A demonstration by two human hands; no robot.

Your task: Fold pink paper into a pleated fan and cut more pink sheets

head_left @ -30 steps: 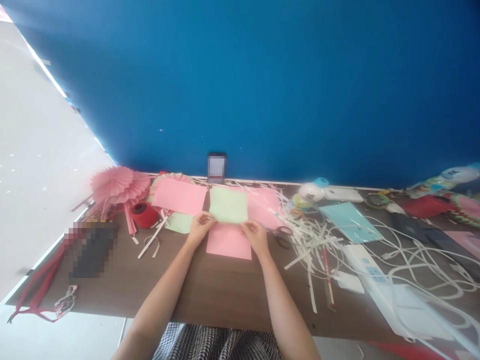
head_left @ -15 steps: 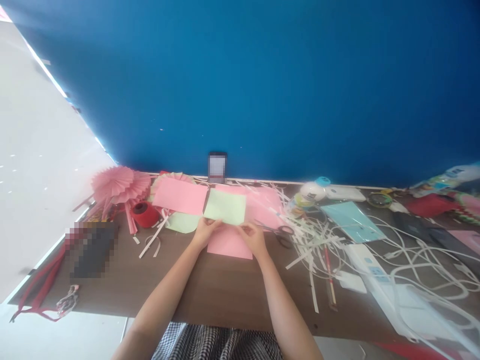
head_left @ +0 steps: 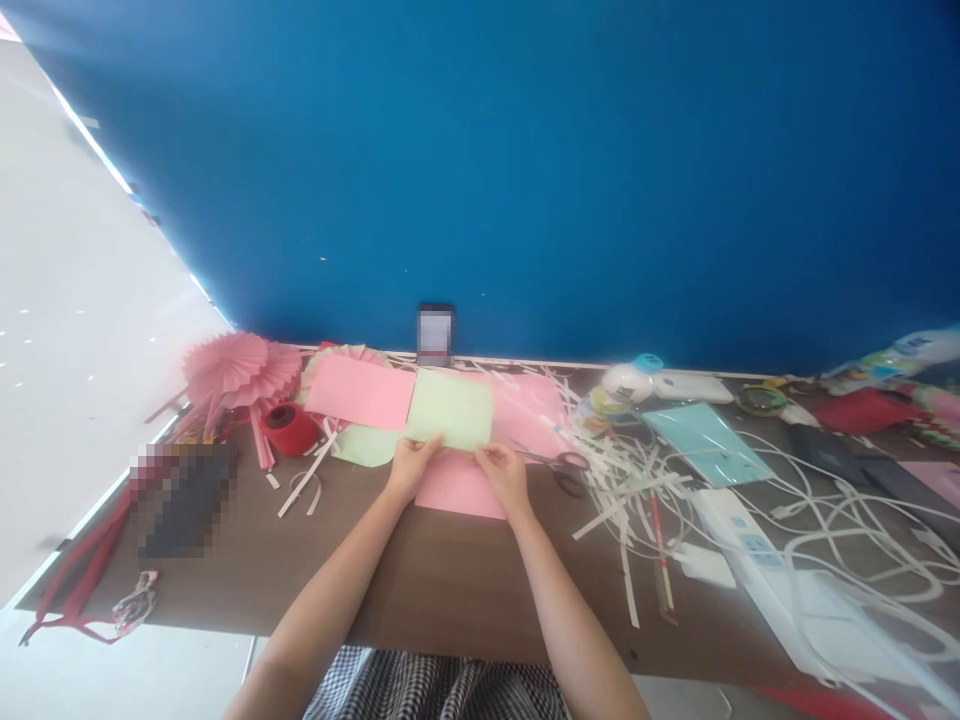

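Observation:
My left hand (head_left: pixel 409 467) and my right hand (head_left: pixel 503 473) both pinch the near edge of a light green paper sheet (head_left: pixel 450 408), lifted a little above the brown table (head_left: pixel 420 570). Under it lies a pink sheet (head_left: pixel 457 487), partly covered by my hands. Another pink sheet (head_left: pixel 358 392) lies to the left, a paler pink one (head_left: pixel 529 415) to the right, and a green scrap (head_left: pixel 360 446) sits beside my left hand.
Pink folded paper fans (head_left: pixel 236 367) and a red tape roll (head_left: pixel 289 428) lie at the left. Scissors (head_left: pixel 564 466), white paper strips (head_left: pixel 626 480), a light blue sheet (head_left: pixel 705 441) and white cables (head_left: pixel 840 520) crowd the right. A phone (head_left: pixel 435 334) leans on the blue wall.
My hands have moved closer together along the green sheet's near edge, and the sheet has shifted slightly left and tilted.

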